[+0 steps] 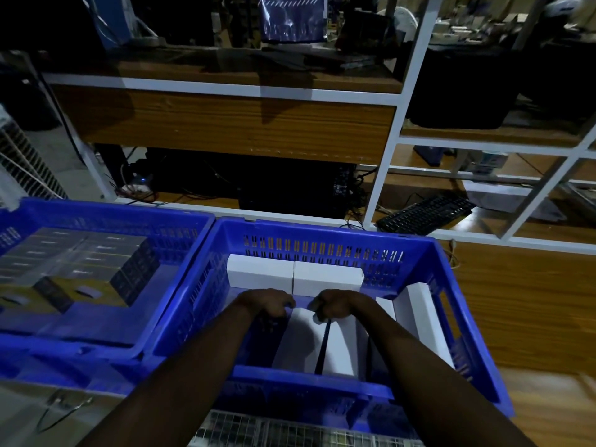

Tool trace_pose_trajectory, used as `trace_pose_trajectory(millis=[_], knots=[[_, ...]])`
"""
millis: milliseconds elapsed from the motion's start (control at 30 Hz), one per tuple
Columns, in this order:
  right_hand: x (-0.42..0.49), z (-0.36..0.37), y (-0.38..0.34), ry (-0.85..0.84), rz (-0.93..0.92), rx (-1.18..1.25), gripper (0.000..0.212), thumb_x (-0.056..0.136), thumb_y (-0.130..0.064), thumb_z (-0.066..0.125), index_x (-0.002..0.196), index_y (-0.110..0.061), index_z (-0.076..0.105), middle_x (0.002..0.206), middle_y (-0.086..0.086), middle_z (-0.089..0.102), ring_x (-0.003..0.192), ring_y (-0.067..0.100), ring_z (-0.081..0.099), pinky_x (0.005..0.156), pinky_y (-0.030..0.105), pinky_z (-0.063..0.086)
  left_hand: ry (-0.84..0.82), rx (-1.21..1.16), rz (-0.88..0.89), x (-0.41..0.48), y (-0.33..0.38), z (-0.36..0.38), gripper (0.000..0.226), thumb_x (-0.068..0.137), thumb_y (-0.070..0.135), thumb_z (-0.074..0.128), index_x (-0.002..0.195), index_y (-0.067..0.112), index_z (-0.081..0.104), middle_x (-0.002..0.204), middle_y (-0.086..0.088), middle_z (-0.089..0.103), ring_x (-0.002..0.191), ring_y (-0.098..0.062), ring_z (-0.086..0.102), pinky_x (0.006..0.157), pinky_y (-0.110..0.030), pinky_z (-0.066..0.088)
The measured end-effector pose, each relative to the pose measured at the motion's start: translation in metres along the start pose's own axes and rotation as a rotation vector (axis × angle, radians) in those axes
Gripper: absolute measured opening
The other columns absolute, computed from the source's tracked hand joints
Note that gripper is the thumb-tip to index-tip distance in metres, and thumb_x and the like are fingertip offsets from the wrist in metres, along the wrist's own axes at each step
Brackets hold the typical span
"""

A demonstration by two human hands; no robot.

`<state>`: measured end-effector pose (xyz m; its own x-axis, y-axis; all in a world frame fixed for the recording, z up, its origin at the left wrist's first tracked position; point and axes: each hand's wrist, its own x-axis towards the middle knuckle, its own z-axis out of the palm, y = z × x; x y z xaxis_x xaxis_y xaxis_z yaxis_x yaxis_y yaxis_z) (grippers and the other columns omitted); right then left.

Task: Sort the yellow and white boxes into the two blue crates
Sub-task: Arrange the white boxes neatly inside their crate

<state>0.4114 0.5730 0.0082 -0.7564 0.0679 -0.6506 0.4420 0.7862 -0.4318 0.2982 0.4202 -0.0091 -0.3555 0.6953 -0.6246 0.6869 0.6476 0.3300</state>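
Nearest, at the bottom edge: grey wire mesh panel (290, 429), just in front of the right-hand blue perforated plastic crate (306, 380). Across its near rim, two bare forearms.

Inside the crate, left hand (266, 303) and right hand (338, 304) close side by side, knuckles up.
- **Left fingers:** curled down and pressed together over the far end of the left upright white cardboard box (296, 343).
- **Right fingers:** curled the same way over the far end of the neighbouring white cardboard box (340, 346).
- **Between the two boxes:** a dark gap. Fingertips hidden.

Along the right wall, one long white box (422, 314). Against the far wall, a pair of white boxes (259, 271) end to end, touching.

To the left, adjoining: second blue plastic crate (113, 214), with stacked yellow-and-grey boxes (106, 298) filling its far left part.

Beyond, black computer keyboard (425, 212) on a low wooden shelf of the white metal-framed rack (385, 162).
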Motion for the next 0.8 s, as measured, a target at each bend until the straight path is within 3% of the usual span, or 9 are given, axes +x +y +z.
trace_pose_trajectory(millis=[100, 233, 367, 500, 567, 600, 667, 700, 800], knots=[[-0.001, -0.004, 0.0, 0.023, -0.074, 0.062, 0.021, 0.085, -0.011, 0.068, 0.105, -0.012, 0.061, 0.099, 0.007, 0.061, 0.084, 0.02, 0.059, 0.071, 0.029, 0.048, -0.004, -0.027, -0.015, 0.001, -0.003, 0.001, 0.044, 0.094, 0.023, 0.053, 0.137, 0.018, 0.05, 0.14, -0.007, 0.052, 0.115, -0.025, 0.058, 0.096, -0.036, 0.05], [-0.006, -0.006, 0.0, 0.087, -0.134, 0.143, 0.025, 0.079, -0.015, 0.077, 0.082, -0.017, 0.052, 0.08, 0.002, 0.056, 0.07, 0.017, 0.051, 0.058, 0.027, 0.041, 0.015, -0.203, 0.003, -0.003, -0.004, -0.005, 0.029, 0.088, 0.009, 0.056, 0.115, 0.02, 0.059, 0.098, -0.007, 0.067, 0.077, -0.02, 0.072, 0.076, -0.035, 0.06], [-0.009, -0.004, 0.0, 0.16, -0.155, 0.165, 0.035, 0.074, -0.031, 0.082, 0.088, -0.023, 0.05, 0.083, -0.004, 0.056, 0.069, 0.013, 0.052, 0.057, 0.025, 0.041, 0.157, -0.344, 0.053, -0.007, 0.002, -0.01, 0.024, 0.085, 0.005, 0.05, 0.103, 0.013, 0.064, 0.089, -0.015, 0.071, 0.058, -0.023, 0.069, 0.061, -0.035, 0.059], [-0.01, -0.006, -0.003, 0.176, -0.174, 0.334, 0.045, 0.069, -0.039, 0.082, 0.107, -0.026, 0.06, 0.094, 0.0, 0.064, 0.079, 0.02, 0.062, 0.064, 0.035, 0.056, 0.405, -0.569, 0.14, -0.013, 0.004, -0.015, 0.022, 0.086, 0.011, 0.049, 0.081, 0.002, 0.069, 0.064, -0.014, 0.071, 0.051, -0.023, 0.065, 0.051, -0.029, 0.05], [-0.012, -0.01, -0.002, 0.219, -0.172, 0.401, 0.045, 0.073, -0.042, 0.08, 0.11, -0.023, 0.065, 0.113, 0.007, 0.066, 0.098, 0.024, 0.064, 0.082, 0.039, 0.058, 0.492, -0.568, 0.181, -0.01, -0.003, -0.017, 0.026, 0.084, 0.019, 0.049, 0.073, 0.006, 0.069, 0.063, -0.009, 0.071, 0.057, -0.021, 0.068, 0.061, -0.036, 0.055], [-0.016, -0.014, -0.002, 0.244, -0.172, 0.443, 0.04, 0.081, -0.035, 0.075, 0.114, -0.016, 0.065, 0.117, 0.009, 0.065, 0.099, 0.022, 0.063, 0.082, 0.032, 0.056, 0.509, -0.555, 0.194, -0.01, -0.006, -0.017, 0.026, 0.082, 0.022, 0.05, 0.07, 0.008, 0.069, 0.064, -0.007, 0.071, 0.06, -0.021, 0.069, 0.066, -0.041, 0.056], [-0.021, -0.022, 0.002, 0.307, -0.149, 0.525, 0.031, 0.094, -0.02, 0.061, 0.118, 0.0, 0.061, 0.105, 0.008, 0.066, 0.086, 0.012, 0.059, 0.065, 0.011, 0.047, 0.518, -0.524, 0.208, -0.011, -0.005, -0.017, 0.026, 0.08, 0.023, 0.052, 0.067, 0.008, 0.069, 0.064, -0.005, 0.07, 0.062, -0.02, 0.069, 0.066, -0.041, 0.055], [-0.024, -0.026, 0.004, 0.352, -0.14, 0.565, 0.028, 0.097, -0.016, 0.055, 0.116, 0.004, 0.061, 0.092, 0.004, 0.064, 0.077, 0.009, 0.055, 0.056, 0.007, 0.043, 0.511, -0.516, 0.209, -0.012, -0.003, -0.017, 0.025, 0.08, 0.022, 0.054, 0.067, 0.006, 0.069, 0.062, -0.003, 0.069, 0.06, -0.019, 0.068, 0.063, -0.037, 0.054], [-0.032, -0.029, 0.008, 0.43, -0.11, 0.732, 0.023, 0.102, -0.02, 0.047, 0.104, -0.002, 0.061, 0.075, 0.003, 0.054, 0.062, 0.012, 0.05, 0.046, 0.014, 0.041, 0.483, -0.537, 0.165, -0.012, 0.003, -0.021, 0.032, 0.087, 0.029, 0.057, 0.062, 0.01, 0.058, 0.061, 0.004, 0.062, 0.058, -0.012, 0.059, 0.063, -0.028, 0.045]])
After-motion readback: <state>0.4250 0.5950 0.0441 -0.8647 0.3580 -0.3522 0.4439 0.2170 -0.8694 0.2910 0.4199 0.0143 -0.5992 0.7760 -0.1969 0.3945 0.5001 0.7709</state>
